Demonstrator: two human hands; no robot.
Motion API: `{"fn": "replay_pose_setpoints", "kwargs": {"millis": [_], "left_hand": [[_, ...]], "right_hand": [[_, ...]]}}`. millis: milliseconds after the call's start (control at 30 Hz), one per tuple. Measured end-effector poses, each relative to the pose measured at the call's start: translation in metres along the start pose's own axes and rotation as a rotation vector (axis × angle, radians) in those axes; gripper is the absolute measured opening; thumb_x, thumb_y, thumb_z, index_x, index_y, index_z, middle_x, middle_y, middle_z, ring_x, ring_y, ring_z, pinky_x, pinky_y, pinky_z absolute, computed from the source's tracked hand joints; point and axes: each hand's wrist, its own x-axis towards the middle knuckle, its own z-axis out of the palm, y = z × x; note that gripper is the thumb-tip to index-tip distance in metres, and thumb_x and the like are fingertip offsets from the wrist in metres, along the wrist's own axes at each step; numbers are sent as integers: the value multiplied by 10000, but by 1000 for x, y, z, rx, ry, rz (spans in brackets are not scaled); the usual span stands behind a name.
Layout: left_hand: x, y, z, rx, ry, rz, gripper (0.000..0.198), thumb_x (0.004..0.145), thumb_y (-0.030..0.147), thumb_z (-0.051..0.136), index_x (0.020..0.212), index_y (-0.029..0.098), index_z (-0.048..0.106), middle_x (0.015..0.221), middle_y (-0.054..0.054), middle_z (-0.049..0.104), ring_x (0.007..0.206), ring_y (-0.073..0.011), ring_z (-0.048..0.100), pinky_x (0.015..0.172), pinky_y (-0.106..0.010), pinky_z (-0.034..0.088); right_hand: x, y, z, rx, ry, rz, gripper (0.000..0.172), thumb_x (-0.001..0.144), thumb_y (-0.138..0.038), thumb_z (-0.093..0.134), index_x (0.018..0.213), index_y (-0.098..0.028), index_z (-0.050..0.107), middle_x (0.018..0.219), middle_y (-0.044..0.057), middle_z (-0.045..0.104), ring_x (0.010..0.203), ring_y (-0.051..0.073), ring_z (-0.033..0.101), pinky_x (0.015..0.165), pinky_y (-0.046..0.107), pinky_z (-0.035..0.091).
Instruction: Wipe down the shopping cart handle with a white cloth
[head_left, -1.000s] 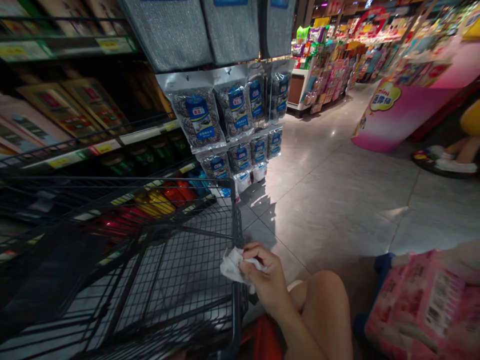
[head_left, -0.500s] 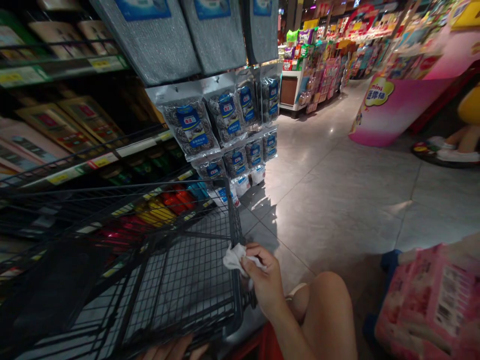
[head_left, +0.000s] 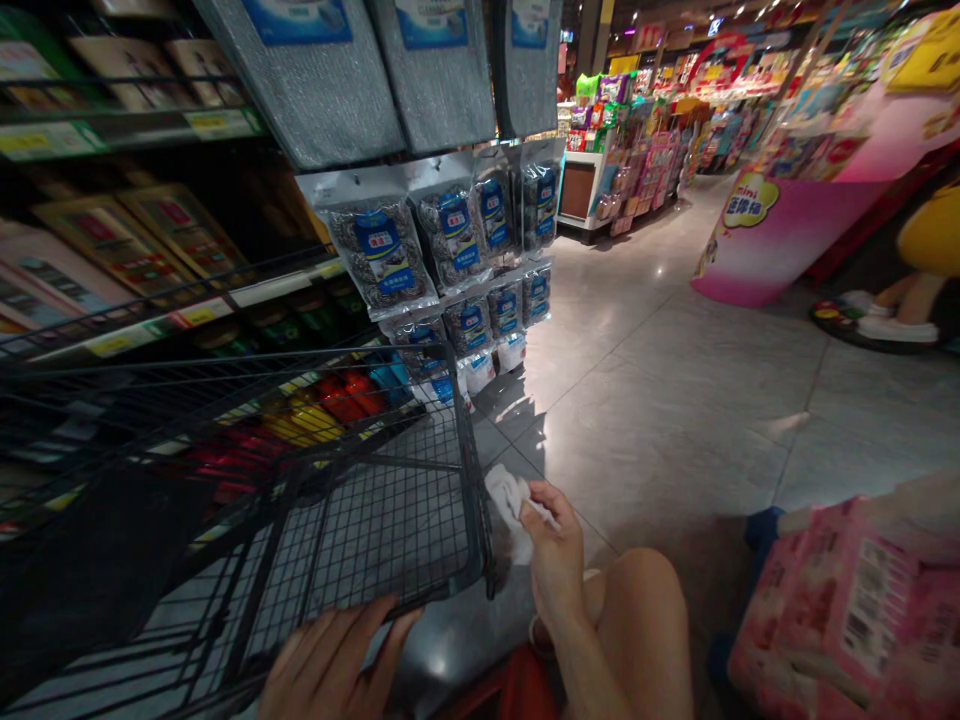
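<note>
My right hand (head_left: 556, 535) pinches a crumpled white tissue (head_left: 504, 492) between thumb and fingers, just right of the cart's end frame. A small gap shows between the tissue and the frame. The dark wire shopping cart (head_left: 471, 500) fills the lower left, and only bare mesh shows at its bottom. At the bottom edge of the view, my left hand (head_left: 337, 655) curls its fingers over the cart's near rim. Its thumb and palm are partly cut off by the frame edge.
Steel scourer packs (head_left: 386, 250) hang beyond the cart, beside shelves of boxes and bottles (head_left: 169, 235). A bent knee (head_left: 649, 600) is beside my right arm. Pink packaged goods (head_left: 847, 600) stand at lower right, and a pink display bin (head_left: 780, 235) stands farther back on the grey floor.
My right hand has moved right with the tissue, away from the cart's frame. More of my left hand has come up into view on the near rim.
</note>
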Motion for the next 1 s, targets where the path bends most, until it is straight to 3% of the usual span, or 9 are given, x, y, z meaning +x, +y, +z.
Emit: {"fn": "replay_pose_setpoints", "kwargs": {"millis": [100, 267, 467, 633, 700, 833, 1000], "left_hand": [[12, 2, 3, -56, 26, -64, 56, 838, 230, 640, 803, 187, 634, 662, 17, 690, 595, -129, 604, 743, -320, 446], [28, 4, 6, -49, 11, -80, 112, 853, 269, 622, 780, 184, 629, 637, 20, 669, 590, -132, 597, 797, -341, 459], [39, 5, 16, -32, -56, -121, 165, 873, 298, 593, 759, 188, 637, 651, 17, 668, 602, -125, 596, 635, -258, 440], [44, -2, 19, -22, -96, -114, 204, 918, 293, 503, 827, 183, 650, 709, -1, 688, 688, -147, 621, 715, -286, 471], [40, -9, 16, 23, -97, -128, 232, 918, 327, 495, 835, 180, 654, 717, -15, 693, 707, -165, 625, 754, -321, 475], [25, -24, 7, 111, -136, -186, 267, 889, 386, 541, 766, 177, 652, 675, -15, 676, 644, -164, 601, 662, -309, 450], [12, -26, 2, 123, -97, -199, 271, 898, 373, 534, 754, 168, 636, 643, -4, 655, 636, -160, 582, 672, -295, 445]], "right_hand": [[-11, 1, -7, -68, 7, -63, 343, 710, -299, 651, 1036, -198, 684, 995, 59, 681, 917, 201, 629, 810, 313, 491], [-20, 6, 10, -82, -275, -189, 279, 768, -235, 585, 1012, -243, 721, 1026, 48, 676, 1002, 189, 609, 909, 318, 461], [6, 16, 26, -120, -213, -220, 251, 707, -160, 557, 864, -215, 744, 857, 36, 679, 835, 172, 626, 779, 291, 491], [18, 20, 35, -92, -180, -200, 213, 700, -204, 594, 870, -186, 721, 872, 45, 689, 843, 184, 627, 810, 314, 485], [20, 22, 39, -97, -159, -204, 202, 701, -236, 612, 869, -181, 710, 873, 51, 694, 841, 192, 624, 818, 328, 484], [21, 26, 43, -119, -151, -213, 185, 696, -244, 611, 849, -185, 695, 858, 49, 702, 821, 194, 632, 792, 323, 494], [12, 29, 45, -150, -184, -236, 199, 704, -216, 578, 861, -189, 696, 859, 42, 707, 823, 191, 634, 776, 308, 496]]}}
